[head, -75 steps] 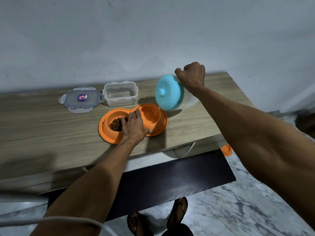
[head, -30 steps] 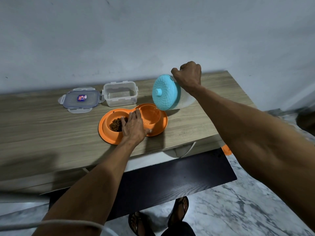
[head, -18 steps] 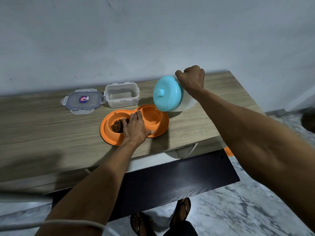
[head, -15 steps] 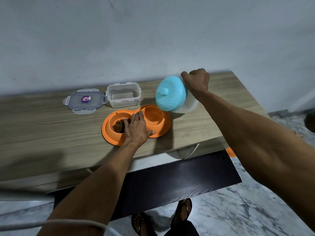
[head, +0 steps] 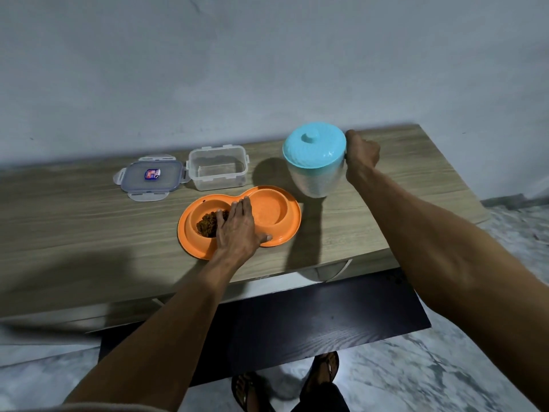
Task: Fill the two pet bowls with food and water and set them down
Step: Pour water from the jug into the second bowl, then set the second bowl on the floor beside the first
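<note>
Resting flat on the orange double bowl (head: 285,231), the left hand (head: 237,230) lay with its fingers straight and together across the ridge between the two wells, and its thumb reached out along the near rim toward 3 o'clock. The bowl sat on the wooden table (head: 74,221), close to its near edge. Brown kibble (head: 208,223) filled the well at 9 o'clock, partly under the fingertips. The well at 3 o'clock (head: 270,206) showed only orange plastic, and whether it held water could not be told.

At 1 o'clock from the bowl, the right hand (head: 361,156) was curled in a fist at the far side of a translucent jug (head: 315,179). It gripped the jug just below the turquoise knobbed lid (head: 313,148), though the handle itself was hidden. The jug stood nearly upright, leaning slightly, with its base just beside the bowl's rim. Whether the base touched the table was unclear.

At 11 o'clock from the bowl stood an open clear container (head: 218,168) with nothing visible inside. Its snap-lock cover (head: 151,176) lay flat just beside it, at 9 o'clock of the container.

Below the table's near edge ran a dark board (head: 312,319). At 6 o'clock, two sandalled feet (head: 323,367) stood on marbled floor.
</note>
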`<state>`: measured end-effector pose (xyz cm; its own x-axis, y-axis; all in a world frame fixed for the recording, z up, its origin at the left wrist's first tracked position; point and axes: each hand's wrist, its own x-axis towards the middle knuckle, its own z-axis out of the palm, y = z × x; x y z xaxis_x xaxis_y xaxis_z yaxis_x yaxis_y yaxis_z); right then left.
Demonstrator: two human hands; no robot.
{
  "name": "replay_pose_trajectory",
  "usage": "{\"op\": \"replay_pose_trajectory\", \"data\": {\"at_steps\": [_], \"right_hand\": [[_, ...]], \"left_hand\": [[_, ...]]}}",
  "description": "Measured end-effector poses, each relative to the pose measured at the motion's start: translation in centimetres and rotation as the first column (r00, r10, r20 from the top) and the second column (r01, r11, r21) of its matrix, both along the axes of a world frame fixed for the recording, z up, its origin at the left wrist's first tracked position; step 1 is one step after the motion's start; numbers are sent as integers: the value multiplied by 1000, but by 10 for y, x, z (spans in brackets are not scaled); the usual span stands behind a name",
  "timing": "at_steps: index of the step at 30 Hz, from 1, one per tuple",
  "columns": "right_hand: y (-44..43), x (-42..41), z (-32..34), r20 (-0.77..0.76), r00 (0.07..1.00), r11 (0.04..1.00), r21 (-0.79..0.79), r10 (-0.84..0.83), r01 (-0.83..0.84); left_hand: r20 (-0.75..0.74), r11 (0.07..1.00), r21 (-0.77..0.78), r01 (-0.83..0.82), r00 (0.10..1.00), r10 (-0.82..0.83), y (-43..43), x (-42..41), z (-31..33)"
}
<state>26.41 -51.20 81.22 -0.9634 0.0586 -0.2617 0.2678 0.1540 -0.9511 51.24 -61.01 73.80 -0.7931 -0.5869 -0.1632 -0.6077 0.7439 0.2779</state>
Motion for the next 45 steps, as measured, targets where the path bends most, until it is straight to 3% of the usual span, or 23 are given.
{"op": "replay_pose_trajectory", "data": {"at_steps": [9, 25, 30, 34, 39, 42, 45], "right_hand": [[-10, -12, -25, 109, 994, 990, -140, -5, 21], [5, -3, -40, 179, 984, 981, -184, -20, 54], [20, 31, -54, 243, 965, 988, -99, -95, 122], [16, 73, -65, 284, 958, 997, 79, -27, 4], [-1, 103, -92, 289, 910, 850, 354, 298, -391], [-9, 119, -88, 286, 881, 765, 440, 377, -470], [-13, 124, -91, 285, 883, 754, 462, 372, -467]], "left_hand": [[-8, 1000, -10, -4, 1000, 4, -1, 0, -2], [-44, 1000, 1, 29, 999, -29, 1, 7, 0], [-189, 998, 45, -54, 980, 62, -3, 17, 6], [-277, 951, 37, -307, 911, 305, -19, 37, 9], [-140, 801, 131, -584, 789, 598, -49, 62, -6], [-40, 716, 221, -663, 727, 686, -62, 68, -12], [-7, 702, 261, -663, 726, 688, -70, 70, -17]]}}
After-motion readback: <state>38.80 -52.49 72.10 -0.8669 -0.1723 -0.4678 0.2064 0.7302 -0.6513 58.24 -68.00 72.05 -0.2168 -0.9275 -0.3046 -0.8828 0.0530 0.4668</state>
